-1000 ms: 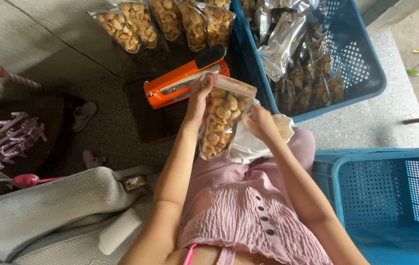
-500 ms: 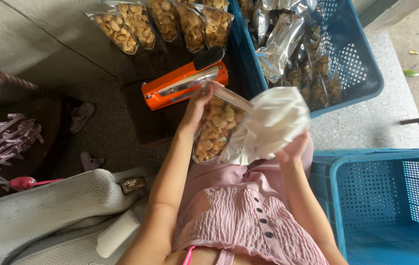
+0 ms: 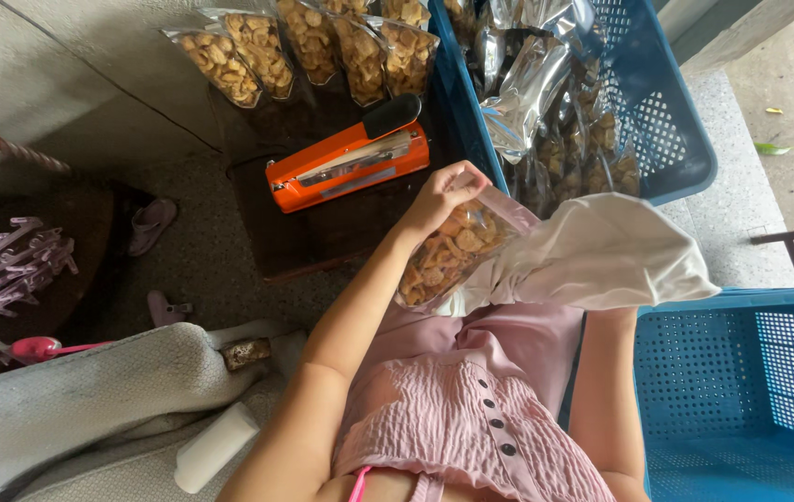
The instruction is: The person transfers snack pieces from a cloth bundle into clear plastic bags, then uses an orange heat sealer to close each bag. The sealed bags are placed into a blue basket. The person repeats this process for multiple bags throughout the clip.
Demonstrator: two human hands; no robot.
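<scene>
Clear plastic pouch of golden-brown fried snack pieces (image 3: pixel 448 256) sits tilted over the person's lap, its open top toward the far upper right, its bottom corner against the pink smocked dress (image 3: pixel 471 409). Left hand (image 3: pixel 443 195) grips the pouch at its upper edge; fingers (image 3: pixel 464 175) curl closed over the rim, thumb side under it, so the pouch hangs below and nearer than the fingers. Right hand is covered by a white cloth (image 3: pixel 601 251) that wraps the pouch's right side and touches it; the right forearm (image 3: pixel 606 390) runs up into the cloth. Cannot tell how the right fingers are set or what they hold.

Just beyond the left hand, an orange heat sealer with black handle (image 3: pixel 350 158) lies on a dark low board (image 3: pixel 322 232). Past the sealer, a row of filled clear snack pouches (image 3: pixel 313 42) leans against the grey wall. Right of the sealer, a blue perforated plastic crate (image 3: pixel 657 121) holds silver foil and clear pouches. A second blue crate (image 3: pixel 750 390) stands at the near right, beside the right forearm.
</scene>
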